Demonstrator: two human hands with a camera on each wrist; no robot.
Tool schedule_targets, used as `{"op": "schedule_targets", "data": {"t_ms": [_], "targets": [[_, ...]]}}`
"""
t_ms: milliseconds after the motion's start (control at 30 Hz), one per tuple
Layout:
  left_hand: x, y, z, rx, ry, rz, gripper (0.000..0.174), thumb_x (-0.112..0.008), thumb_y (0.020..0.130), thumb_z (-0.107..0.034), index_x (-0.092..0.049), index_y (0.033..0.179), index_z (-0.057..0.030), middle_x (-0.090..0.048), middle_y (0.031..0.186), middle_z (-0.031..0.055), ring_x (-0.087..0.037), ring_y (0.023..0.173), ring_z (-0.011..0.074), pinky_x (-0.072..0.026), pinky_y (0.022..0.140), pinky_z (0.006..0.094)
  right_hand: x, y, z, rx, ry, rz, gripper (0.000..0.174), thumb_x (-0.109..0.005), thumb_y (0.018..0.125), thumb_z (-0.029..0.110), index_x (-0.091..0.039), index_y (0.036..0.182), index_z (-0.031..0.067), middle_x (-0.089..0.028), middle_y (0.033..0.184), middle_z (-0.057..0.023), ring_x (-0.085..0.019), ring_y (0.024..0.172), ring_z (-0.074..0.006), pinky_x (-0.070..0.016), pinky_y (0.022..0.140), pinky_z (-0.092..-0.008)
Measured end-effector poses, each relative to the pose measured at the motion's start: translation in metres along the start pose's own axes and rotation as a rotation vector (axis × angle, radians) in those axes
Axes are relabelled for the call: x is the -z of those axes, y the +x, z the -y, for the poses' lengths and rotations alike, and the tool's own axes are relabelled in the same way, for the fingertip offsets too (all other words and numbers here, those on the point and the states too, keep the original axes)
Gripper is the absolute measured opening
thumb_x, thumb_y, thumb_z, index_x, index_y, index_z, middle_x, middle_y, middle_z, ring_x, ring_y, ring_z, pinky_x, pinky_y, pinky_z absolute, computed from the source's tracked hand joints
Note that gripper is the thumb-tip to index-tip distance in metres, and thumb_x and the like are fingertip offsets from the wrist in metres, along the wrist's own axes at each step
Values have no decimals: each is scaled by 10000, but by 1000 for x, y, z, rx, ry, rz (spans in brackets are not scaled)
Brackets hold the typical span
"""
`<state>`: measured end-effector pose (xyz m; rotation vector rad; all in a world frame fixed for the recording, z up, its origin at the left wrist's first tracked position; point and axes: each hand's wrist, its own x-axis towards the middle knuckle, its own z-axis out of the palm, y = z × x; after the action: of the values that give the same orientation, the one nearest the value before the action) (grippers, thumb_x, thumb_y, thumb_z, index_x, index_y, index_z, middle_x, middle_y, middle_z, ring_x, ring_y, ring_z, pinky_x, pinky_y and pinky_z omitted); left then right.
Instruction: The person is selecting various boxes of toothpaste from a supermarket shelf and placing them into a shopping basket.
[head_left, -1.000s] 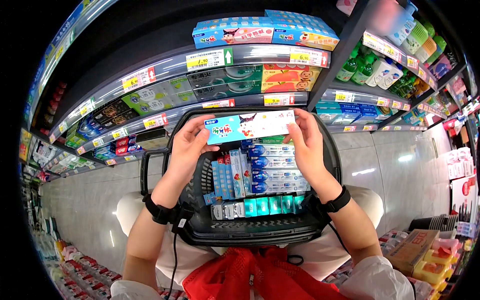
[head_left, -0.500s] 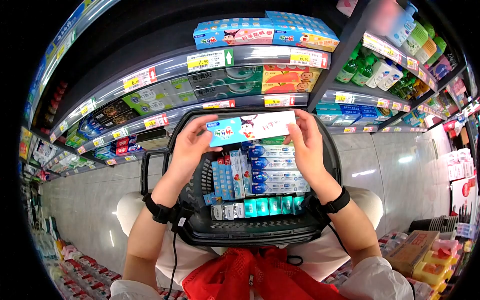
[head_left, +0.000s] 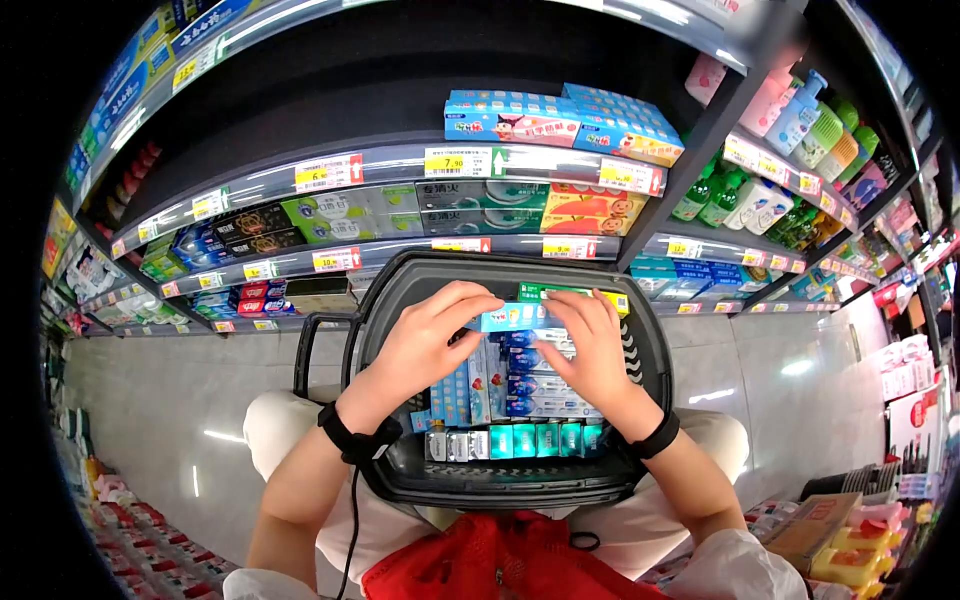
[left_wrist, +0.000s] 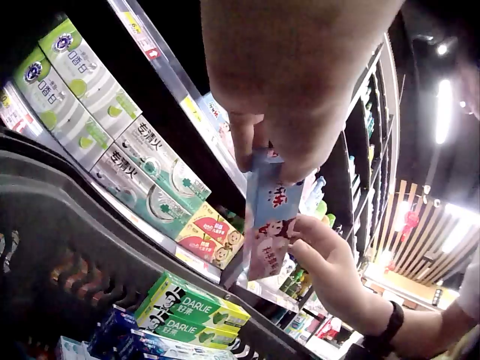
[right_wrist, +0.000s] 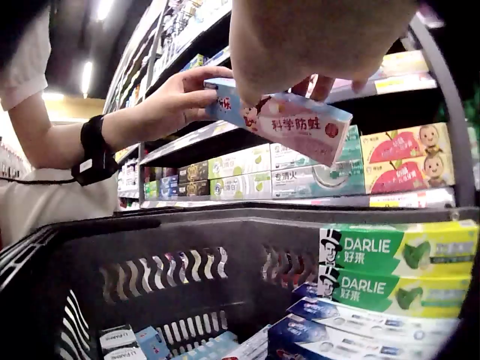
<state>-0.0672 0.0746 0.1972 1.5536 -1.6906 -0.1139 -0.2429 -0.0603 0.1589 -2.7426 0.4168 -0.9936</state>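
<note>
A blue and pink toothpaste box [head_left: 510, 318] with a cartoon figure is held level above the black shopping basket [head_left: 440, 490]. My left hand [head_left: 425, 338] grips its left end, fingers on top and thumb below. At the other end my right hand [head_left: 597, 355] pinches it between fingers and thumb. In the right wrist view the box's pink face [right_wrist: 296, 126] with white and red lettering shows plainly. Below it in the basket, green Darlie toothpaste boxes [right_wrist: 397, 251] stand stacked beside blue and white toothpaste boxes [head_left: 540, 395]. Light blue boxes [head_left: 452, 398] lie left of those.
A row of teal boxes [head_left: 525, 440] and silver boxes [head_left: 458, 445] lines the basket's near side. Ahead, a shelf holds similar blue boxes [head_left: 520, 115], with more toothpaste [head_left: 485, 208] on the tier below. Pump bottles [head_left: 720, 200] stand on the right.
Both hands have brought the box lower and nearer to the body, over the basket's contents. It has tilted, showing a narrower face in the head view. The head view has shifted upward.
</note>
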Motion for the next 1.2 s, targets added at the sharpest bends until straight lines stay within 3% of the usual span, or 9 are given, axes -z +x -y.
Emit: {"op": "schedule_targets", "data": {"t_ms": [100,200,333,433,567,733,800,900,1200], "targets": [[7,-2,-3,-55,-60,-54,328,-616,661,48,-588,977,-37,-578,983,102,-581,905,247,-483,759,315,12,9,8,85,-66,-71,421,-702,601,85,-559,998,86,-549,967,-49,-510,898,-248,-369,788,-390],[11,-3,7,-218,-34,-158,346,-618,677,22,-577,1009,-68,-550,1034,75,-562,934,243,-479,771,324,17,26,9,174,-124,-99,440,-701,578,63,-558,994,84,-550,946,-46,-511,887,-240,-371,772,-378],[27,8,14,-192,36,-516,419,-635,659,26,-550,1063,-47,-461,1178,119,-458,1083,283,-408,883,367,32,97,7,263,-301,-230,393,-676,604,64,-559,979,81,-550,950,-66,-509,883,-253,-373,759,-373],[41,9,19,-89,128,-523,380,-635,685,-17,-567,1055,-66,-433,1207,116,-420,1121,292,-362,927,382,37,172,-2,390,-390,-366,358,-666,626,111,-551,966,108,-534,976,-23,-488,887,-217,-360,749,-348],[50,7,26,-110,233,-444,319,-646,658,-24,-596,968,-83,-453,1183,118,-428,1115,310,-359,921,398,31,246,-5,496,-501,-322,325,-660,642,131,-567,952,111,-559,952,-13,-500,883,-212,-374,744,-345],[54,8,28,-108,233,-435,296,-639,656,-17,-590,941,-81,-471,1147,102,-453,1076,307,-385,890,396,10,287,-30,326,-826,-98,275,-625,698,178,-588,963,112,-621,815,-29,-560,858,-221,-403,746,-363],[52,9,30,-121,211,-409,297,-640,653,-16,-583,938,-79,-473,1143,101,-454,1071,307,-387,886,401,7,296,-32,259,-790,-2,254,-617,720,181,-592,967,126,-631,835,-59,-580,877,-237,-411,762,-376],[51,8,29,-134,196,-385,296,-640,656,-19,-576,939,-78,-476,1138,100,-453,1071,306,-388,886,401,14,303,-18,-132,-608,413,364,-615,772,206,-549,1116,110,-601,1020,-126,-564,949,-292,-441,803,-370],[52,6,23,-106,150,-343,280,-631,674,-15,-574,943,-67,-484,1128,103,-457,1065,300,-391,882,393,6,305,-47,-145,-392,560,343,-507,835,252,-534,1134,85,-568,1079,-164,-533,1015,-312,-427,852,-383]]}}
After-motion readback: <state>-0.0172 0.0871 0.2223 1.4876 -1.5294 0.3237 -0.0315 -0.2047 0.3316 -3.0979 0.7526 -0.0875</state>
